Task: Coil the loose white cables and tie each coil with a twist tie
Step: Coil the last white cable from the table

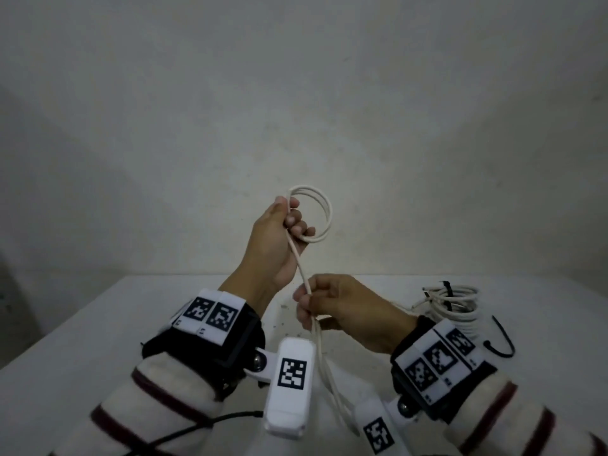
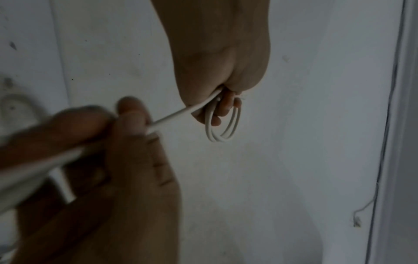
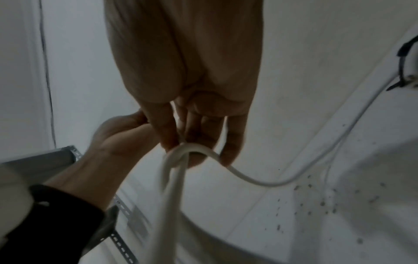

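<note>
The left hand [image 1: 273, 241] is raised in front of the pale wall, its grip curled tight around a small coil of thin white round cable [image 1: 317, 213]; several loops stand out to the right of the fingers [image 1: 294, 222], and the left wrist view shows the same loops [image 2: 222, 125] hanging past the closed fingertips. From that fist a single straight run of the white cable [image 1: 301, 268] slants down to the right hand [image 1: 342, 311], which sits lower and nearer the body. The right grip is pinched on this run between thumb and fingers [image 3: 172, 132], and in the right wrist view the cable bends over the fingertips. Below the right hand the slack [image 1: 325, 373] drops as two or three strands between the wrists toward the white bench [image 1: 98, 324]; one strand [image 3: 316, 160] trails away across the bench surface.

On the bench to the right, well apart from both hands, lies a finished bundle of white cable [image 1: 457, 304] bound with a black tie [image 1: 447, 291]. Just beside it, nearer the bench's right edge, lies a loose black curved twist tie [image 1: 503, 340]. Dark specks dot the bench [image 3: 316, 201] surface.
</note>
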